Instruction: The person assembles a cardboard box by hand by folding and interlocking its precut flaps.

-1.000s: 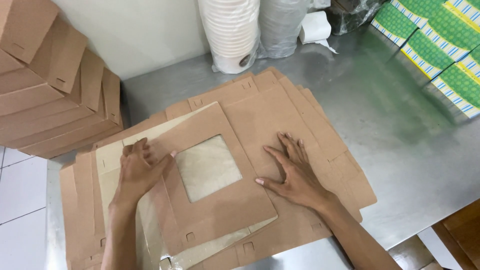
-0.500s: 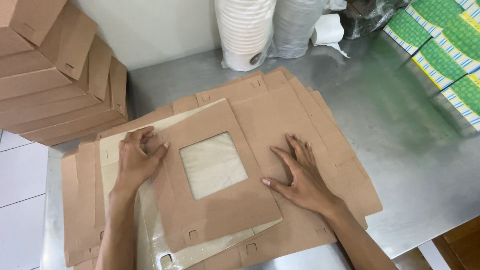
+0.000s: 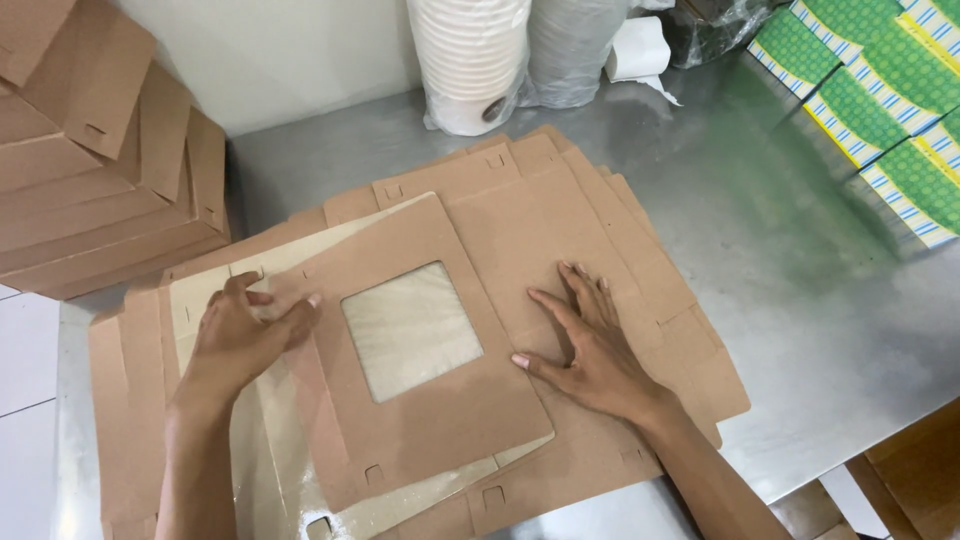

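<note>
Pressing down on flat cardboard, both hands work over a pile of unfolded box blanks (image 3: pixel 600 230) on a steel surface (image 3: pixel 800 300).

Left hand (image 3: pixel 240 335): the fingers are curled loosely and bunched, thumb and fingertips meeting on the left edge of the top panel (image 3: pixel 430 420), a brown cardboard flap with one square window (image 3: pixel 410 330) covered by clear film. Whether the edge is pinched or merely pressed cannot be told. The wrist is bent slightly, and the forearm runs up from the bottom edge of the view.

Right hand (image 3: pixel 590 355): the grip is fully apart, the palm flat, four fingers spread and pointing away from the body, the thumb stretched left toward the windowed panel. It holds nothing; it rests on the bare cardboard just to the right of the window. The forearm enters from the lower right.

The windowed panel lies on top of the pile, between the two hands, tilted a little clockwise. Beneath it, a pale inner face of a blank shows at left and bottom.

Count of other items: one leaning stack of folded cardboard boxes (image 3: pixel 90 170) at upper left; two wrapped columns of stacked cups, one white (image 3: pixel 470 60) and one grey (image 3: pixel 570 50), at the back; green printed cartons (image 3: pixel 880 110) at upper right, number uncertain.
</note>
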